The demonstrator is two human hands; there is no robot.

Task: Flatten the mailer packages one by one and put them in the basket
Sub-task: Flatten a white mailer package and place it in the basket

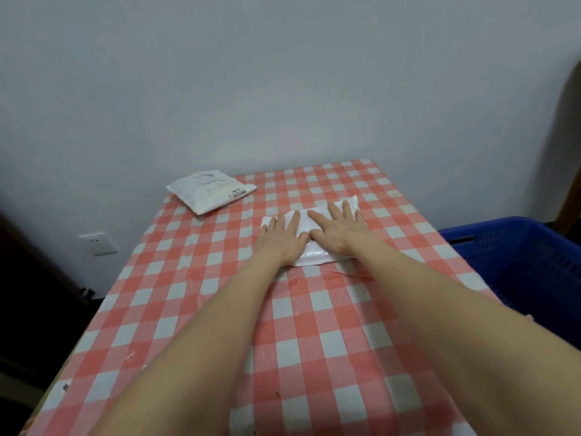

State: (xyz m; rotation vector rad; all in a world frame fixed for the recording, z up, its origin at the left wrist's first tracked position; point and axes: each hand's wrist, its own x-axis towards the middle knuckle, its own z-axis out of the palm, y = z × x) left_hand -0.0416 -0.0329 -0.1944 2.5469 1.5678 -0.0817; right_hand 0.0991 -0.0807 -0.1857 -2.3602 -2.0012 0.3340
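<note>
A white mailer package (306, 222) lies flat on the red-and-white checked tablecloth (283, 325), past the table's middle. My left hand (281, 239) presses on its left part with straight, spread fingers. My right hand (338, 229) presses on its right part, palm down, fingers straight. The two hands lie side by side and cover most of the package. A second white mailer package (210, 191), puffy and printed with dark text, sits at the table's far left corner. A blue plastic basket (515, 247) stands to the right of the table.
A pale wall rises behind the table, with a white socket (98, 243) low on the left. A dark door with a metal fitting (86, 291) is at the left edge. A brown wooden piece (570, 171) stands behind the basket.
</note>
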